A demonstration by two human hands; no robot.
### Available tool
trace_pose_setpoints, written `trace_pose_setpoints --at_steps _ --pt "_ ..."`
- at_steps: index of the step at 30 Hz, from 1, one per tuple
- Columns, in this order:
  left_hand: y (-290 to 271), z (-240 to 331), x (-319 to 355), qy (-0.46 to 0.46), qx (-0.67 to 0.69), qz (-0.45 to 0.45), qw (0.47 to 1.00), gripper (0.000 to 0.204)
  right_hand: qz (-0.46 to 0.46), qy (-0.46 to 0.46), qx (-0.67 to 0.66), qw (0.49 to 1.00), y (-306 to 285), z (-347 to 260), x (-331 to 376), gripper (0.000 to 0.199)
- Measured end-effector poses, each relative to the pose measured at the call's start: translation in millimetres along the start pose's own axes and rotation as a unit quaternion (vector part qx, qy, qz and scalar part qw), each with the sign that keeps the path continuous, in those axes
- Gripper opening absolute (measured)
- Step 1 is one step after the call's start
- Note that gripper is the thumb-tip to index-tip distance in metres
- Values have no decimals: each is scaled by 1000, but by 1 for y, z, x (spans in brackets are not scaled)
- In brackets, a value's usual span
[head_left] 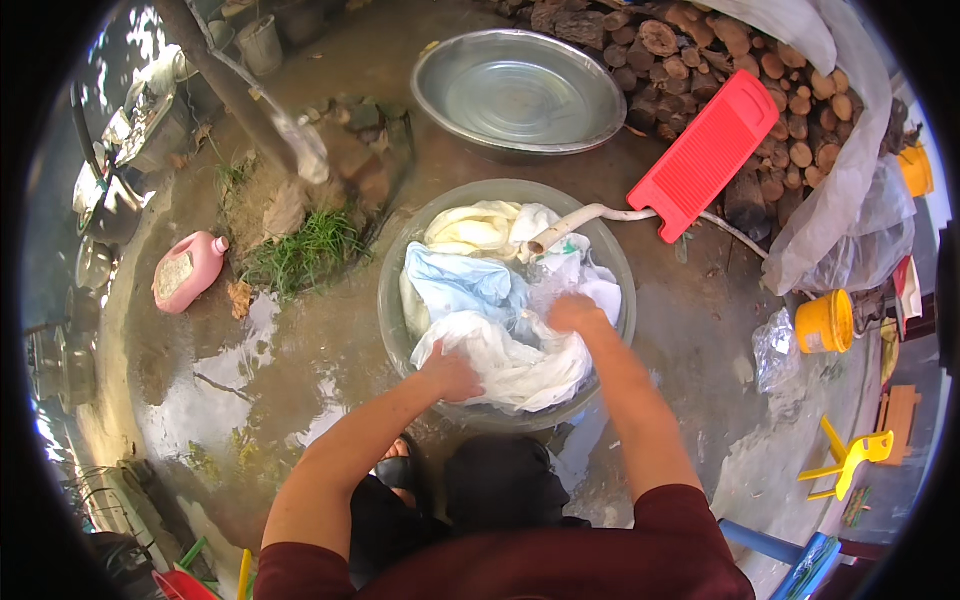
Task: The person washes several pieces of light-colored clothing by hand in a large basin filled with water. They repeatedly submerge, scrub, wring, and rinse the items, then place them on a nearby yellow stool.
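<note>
So the white cloth [510, 368] sits in the near half of the tub [629, 305], left hand [454, 376] against its left side, right hand [575, 313] by its far-right edge, probably spread to reach both sides. Can't tell how closed either hand's fingers are, or what they grip. Hose [592, 214] pokes over the rim, presumably so water lands inside.

The person wears a dark red shirt [520, 570]. Its short sleeves [677, 512] end high on the arms [640, 410], far back from the left hand [452, 377] and right hand [575, 314]. Both hands are bare. The pants [503, 485] are black. Behind the left hand, a black sandal [395, 468] has a wide strap, with bare foot showing on both sides.
</note>
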State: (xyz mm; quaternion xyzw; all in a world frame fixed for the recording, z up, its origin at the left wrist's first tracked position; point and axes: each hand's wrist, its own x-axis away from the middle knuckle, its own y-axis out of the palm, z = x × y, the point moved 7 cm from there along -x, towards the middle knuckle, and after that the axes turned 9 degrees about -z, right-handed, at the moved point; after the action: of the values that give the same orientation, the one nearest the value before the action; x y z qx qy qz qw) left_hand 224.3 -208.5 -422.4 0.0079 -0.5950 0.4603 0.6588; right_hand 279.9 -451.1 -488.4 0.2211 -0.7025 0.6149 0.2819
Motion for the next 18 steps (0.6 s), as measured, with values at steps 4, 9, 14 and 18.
trace_pose_setpoints --at_steps 4,9,14,18 --pt "8 -16 -4 -25 49 19 998 34 8 39 -82 996 -78 -6 17 40" --pt "29 -30 -14 -21 53 101 993 29 393 29 -135 909 -75 35 -31 50" --pt "18 -31 -7 -27 85 86 992 32 152 -14 -194 969 -48 -37 -43 45" --pt "3 -57 -8 -54 172 201 963 30 116 -128 -236 956 -8 -84 17 34"
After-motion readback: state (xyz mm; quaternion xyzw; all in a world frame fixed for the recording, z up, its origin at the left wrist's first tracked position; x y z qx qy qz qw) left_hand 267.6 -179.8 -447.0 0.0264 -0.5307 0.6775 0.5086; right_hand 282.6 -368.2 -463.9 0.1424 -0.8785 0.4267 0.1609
